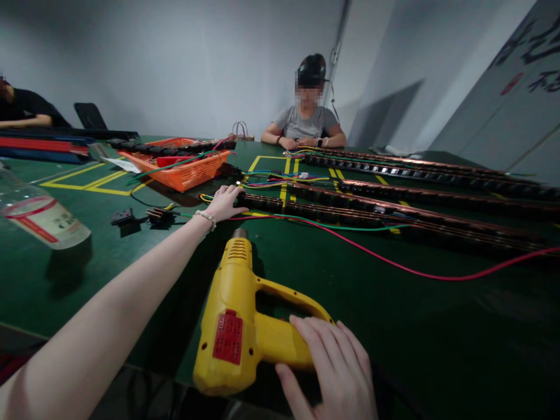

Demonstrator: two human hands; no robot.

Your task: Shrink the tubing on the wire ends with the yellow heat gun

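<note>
My left hand (225, 203) reaches across the green table, fingers and thumb on either side of the near end of a long black strip with copper bars (315, 211). Yellow, red and green wires lie about that end. In the foreground a yellow heat gun (227, 303) rests on its side, its metal nozzle pointing away from me toward the strip. My right hand (336, 364) is on the heat gun's handle, fingers over the top and thumb below it. Left of my left wrist sit small black connectors (160, 217) with wires.
More copper-barred strips (437, 198) lie to the right, crossed by a red wire (394, 265). An orange basket (184, 175) stands behind my left hand. A plastic bottle (48, 219) is at left. Across the table sits a person (308, 122); another person's arm (30, 111) shows far left.
</note>
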